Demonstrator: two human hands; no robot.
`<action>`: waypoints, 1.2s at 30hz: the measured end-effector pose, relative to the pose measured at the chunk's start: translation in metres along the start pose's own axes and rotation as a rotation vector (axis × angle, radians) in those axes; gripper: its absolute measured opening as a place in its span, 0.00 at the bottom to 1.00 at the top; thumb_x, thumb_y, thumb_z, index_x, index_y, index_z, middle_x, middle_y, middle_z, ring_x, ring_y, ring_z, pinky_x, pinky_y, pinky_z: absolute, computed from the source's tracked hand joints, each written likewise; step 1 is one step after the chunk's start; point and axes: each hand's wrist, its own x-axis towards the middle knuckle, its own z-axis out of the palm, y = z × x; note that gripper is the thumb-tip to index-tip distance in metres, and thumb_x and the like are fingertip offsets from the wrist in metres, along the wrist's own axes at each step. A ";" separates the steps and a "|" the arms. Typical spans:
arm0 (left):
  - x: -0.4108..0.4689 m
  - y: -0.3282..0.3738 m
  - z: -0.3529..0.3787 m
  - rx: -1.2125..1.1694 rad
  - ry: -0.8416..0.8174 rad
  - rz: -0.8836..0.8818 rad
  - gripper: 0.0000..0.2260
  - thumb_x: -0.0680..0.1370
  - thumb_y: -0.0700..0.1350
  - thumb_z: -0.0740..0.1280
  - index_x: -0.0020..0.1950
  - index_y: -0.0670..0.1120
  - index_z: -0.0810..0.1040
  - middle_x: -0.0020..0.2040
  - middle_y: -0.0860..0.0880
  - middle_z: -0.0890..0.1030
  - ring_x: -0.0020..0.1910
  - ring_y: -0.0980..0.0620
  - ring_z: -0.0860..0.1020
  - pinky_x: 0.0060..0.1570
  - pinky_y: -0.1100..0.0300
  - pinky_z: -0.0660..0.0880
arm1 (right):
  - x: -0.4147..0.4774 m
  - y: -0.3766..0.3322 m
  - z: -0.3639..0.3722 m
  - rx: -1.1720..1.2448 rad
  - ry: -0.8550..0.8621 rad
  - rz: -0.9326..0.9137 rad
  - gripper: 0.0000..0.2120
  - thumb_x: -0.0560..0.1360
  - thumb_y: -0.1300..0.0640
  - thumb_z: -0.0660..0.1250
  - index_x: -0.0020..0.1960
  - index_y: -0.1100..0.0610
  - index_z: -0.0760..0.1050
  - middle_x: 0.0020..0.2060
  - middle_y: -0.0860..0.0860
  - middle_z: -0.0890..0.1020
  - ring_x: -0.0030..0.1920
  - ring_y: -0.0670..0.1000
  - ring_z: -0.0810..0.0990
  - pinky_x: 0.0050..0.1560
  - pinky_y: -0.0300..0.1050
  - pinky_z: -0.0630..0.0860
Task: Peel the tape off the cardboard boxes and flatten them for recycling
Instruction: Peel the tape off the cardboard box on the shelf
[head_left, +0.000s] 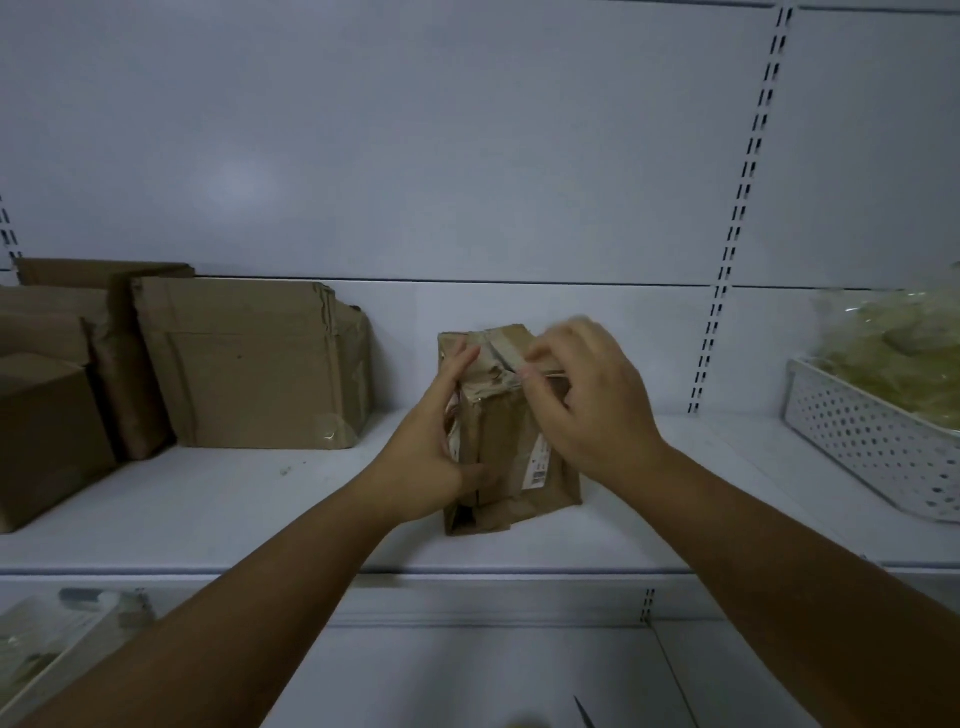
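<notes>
A small, crumpled brown cardboard box (511, 441) stands upright on the white shelf (234, 509), with clear tape over its top and a white label on its right face. My left hand (441, 441) grips the box's left side, thumb at the front, fingers up near the top edge. My right hand (587, 395) is at the box's top right, with thumb and forefinger pinched on a strip of tape (511, 345) along the top seam. The box's right side is partly hidden behind that hand.
Several larger brown cardboard boxes (249, 364) stand at the left of the shelf. A white perforated basket (872, 441) holding crumpled clear tape or plastic (893, 353) sits at the right. A lower shelf with another bin (57, 639) lies below.
</notes>
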 end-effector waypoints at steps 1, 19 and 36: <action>-0.002 0.001 0.002 -0.055 0.037 -0.003 0.45 0.66 0.32 0.74 0.71 0.59 0.55 0.67 0.70 0.59 0.60 0.80 0.62 0.53 0.79 0.67 | 0.007 0.003 0.003 0.004 -0.068 0.012 0.11 0.76 0.53 0.59 0.51 0.57 0.77 0.48 0.52 0.79 0.49 0.51 0.74 0.49 0.47 0.70; -0.007 -0.005 -0.015 -0.478 0.201 -0.361 0.02 0.72 0.34 0.68 0.42 0.39 0.79 0.36 0.47 0.82 0.37 0.53 0.79 0.38 0.65 0.77 | 0.021 0.026 0.015 0.113 -0.510 0.133 0.25 0.74 0.35 0.50 0.59 0.46 0.77 0.57 0.46 0.79 0.55 0.43 0.71 0.44 0.36 0.64; 0.059 0.077 -0.024 0.089 0.038 -0.021 0.07 0.75 0.39 0.67 0.38 0.48 0.75 0.36 0.50 0.77 0.36 0.54 0.75 0.41 0.60 0.75 | 0.022 0.000 0.013 -0.144 -0.654 0.141 0.39 0.60 0.23 0.54 0.62 0.46 0.71 0.59 0.47 0.77 0.60 0.49 0.74 0.69 0.51 0.64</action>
